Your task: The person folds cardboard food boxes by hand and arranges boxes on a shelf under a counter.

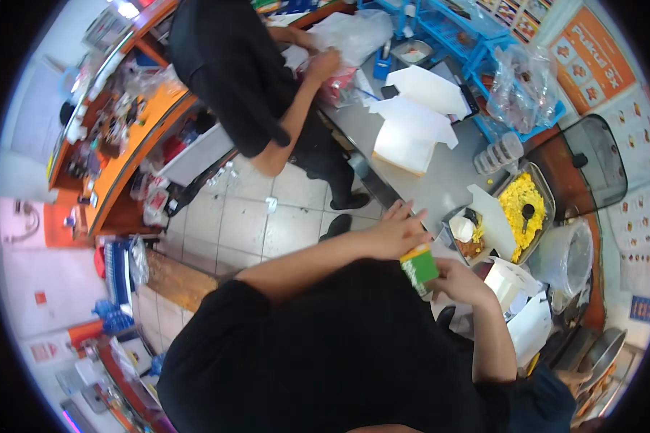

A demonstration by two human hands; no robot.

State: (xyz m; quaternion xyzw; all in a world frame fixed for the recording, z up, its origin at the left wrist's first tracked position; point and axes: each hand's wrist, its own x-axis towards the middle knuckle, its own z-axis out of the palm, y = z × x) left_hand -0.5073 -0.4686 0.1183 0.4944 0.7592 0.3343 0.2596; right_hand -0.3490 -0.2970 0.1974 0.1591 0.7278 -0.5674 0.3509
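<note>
A small green box with a yellow edge is in front of my body, at the near edge of the steel counter. My right hand grips its right side with bent fingers. My left hand is at the box's top edge, its fingers apart and stretched toward the counter. Whether the left thumb presses on the box is hidden. Just beyond my hands, an open white food box holds yellow rice, a white scoop-shaped portion and browned food. Beside it, a glass-sided tray of yellow rice has a black spoon in it.
Another open white food box stands farther along the counter. Stacked clear cups, blue plastic racks and a clear tub line the back. A person in black handles plastic bags at the far left.
</note>
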